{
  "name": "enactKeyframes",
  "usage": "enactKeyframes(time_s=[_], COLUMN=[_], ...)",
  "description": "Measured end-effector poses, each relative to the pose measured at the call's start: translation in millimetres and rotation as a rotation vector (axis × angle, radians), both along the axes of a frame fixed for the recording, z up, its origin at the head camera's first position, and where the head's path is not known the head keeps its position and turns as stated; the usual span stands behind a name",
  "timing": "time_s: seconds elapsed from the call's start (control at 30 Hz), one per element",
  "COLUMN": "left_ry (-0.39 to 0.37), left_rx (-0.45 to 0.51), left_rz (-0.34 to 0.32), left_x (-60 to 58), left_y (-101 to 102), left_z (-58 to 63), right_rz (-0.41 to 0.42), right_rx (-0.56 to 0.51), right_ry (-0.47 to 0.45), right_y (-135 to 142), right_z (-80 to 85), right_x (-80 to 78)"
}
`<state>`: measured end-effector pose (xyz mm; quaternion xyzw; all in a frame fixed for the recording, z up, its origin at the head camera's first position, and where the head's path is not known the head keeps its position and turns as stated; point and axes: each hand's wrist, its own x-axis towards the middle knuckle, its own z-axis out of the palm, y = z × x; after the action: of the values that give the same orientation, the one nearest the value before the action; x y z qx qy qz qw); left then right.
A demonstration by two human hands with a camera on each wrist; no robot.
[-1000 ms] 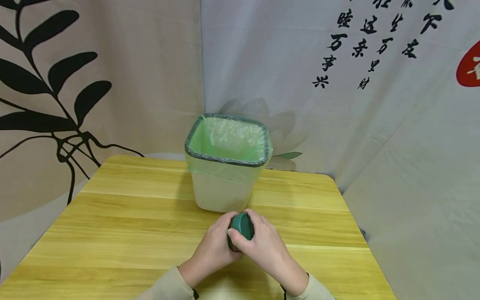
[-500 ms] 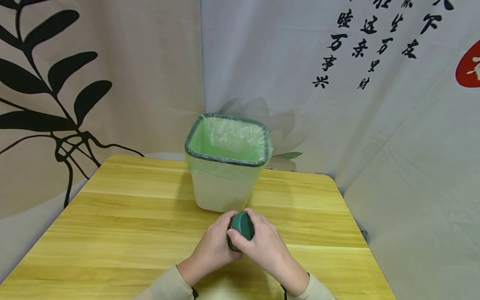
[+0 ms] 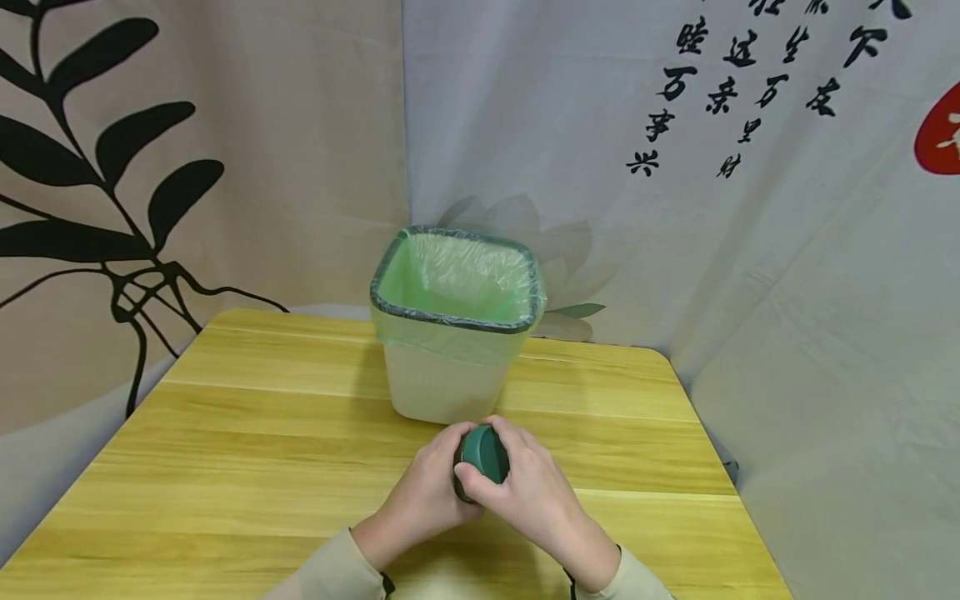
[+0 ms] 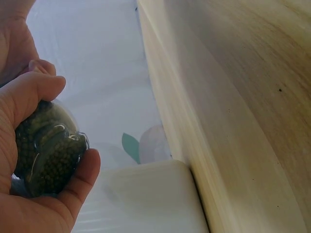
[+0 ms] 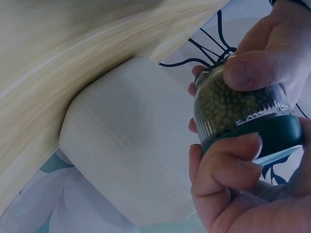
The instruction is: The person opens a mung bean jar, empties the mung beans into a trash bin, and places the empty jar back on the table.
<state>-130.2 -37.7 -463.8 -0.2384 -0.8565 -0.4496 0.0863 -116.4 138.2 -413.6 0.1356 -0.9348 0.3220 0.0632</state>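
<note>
A small clear jar [image 5: 228,104] filled with round green pellets, perhaps peppercorns or beans, is held in both hands over the table's front half. Its dark green lid [image 3: 486,454] points up and toward the right hand in the head view. My left hand [image 3: 420,492] grips the jar's body, thumb and fingers around its clear wall. Curled around the lid are the fingers and thumb of my right hand [image 3: 536,492]. In the left wrist view the jar's rounded base [image 4: 56,160] faces the camera, pellets showing through, while the lid is hidden there.
Just beyond the hands stands a whitish bin [image 3: 446,383] with a light green liner [image 3: 457,337] folded over its dark rim. The wooden table [image 3: 247,467] ends at a curtain [image 3: 300,167] behind and at the right side.
</note>
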Motion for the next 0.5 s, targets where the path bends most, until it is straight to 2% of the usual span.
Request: enactKeyframes(time_s=[0.2,0.33,0.5], left_ry=[0.000,0.037,0.069], left_rx=[0.002,-0.023,-0.034], left_rz=[0.021,0.054,0.065], left_x=[0.3,1.6,3.1], left_y=[0.9,2.7,4.8], left_z=[-0.1,-0.1,0.2], right_rz=[0.002,-0.018,-0.024], right_rx=[-0.011,-0.024,-0.016], right_ry=[-0.025,-0.058,-0.043], right_y=[2.1,2.0,0.0], right_z=[-0.5,0.3,0.6], right_x=[0.7,1.4,1.8])
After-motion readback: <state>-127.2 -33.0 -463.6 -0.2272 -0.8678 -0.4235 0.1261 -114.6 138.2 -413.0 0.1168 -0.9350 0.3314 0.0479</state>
